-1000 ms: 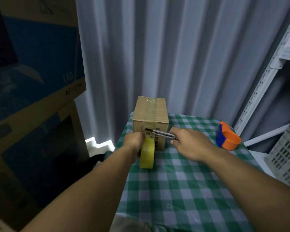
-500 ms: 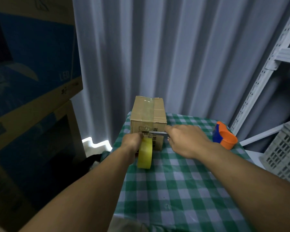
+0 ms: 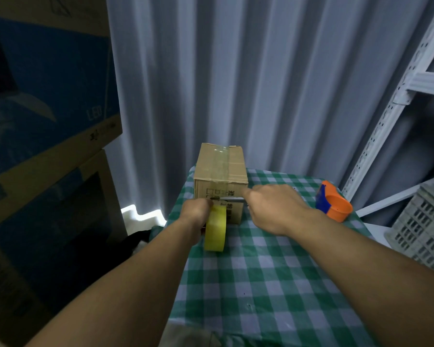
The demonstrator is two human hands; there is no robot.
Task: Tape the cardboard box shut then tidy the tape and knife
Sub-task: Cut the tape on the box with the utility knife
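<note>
Yellow tape roll hanging taut in left hand fingers, right hand fingers gripping knife across strip, likely cutting against cardboard box.

Matt cardboard box under glossy clear tape, a metal knife, checked cloth tablecloth.

Open tablecloth nearside; cardboard box blocks the far edge.

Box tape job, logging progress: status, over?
Left hand holds tape roll at box front. Right hand holds knife across the strip. Box top taped. Nothing blocking.
</note>
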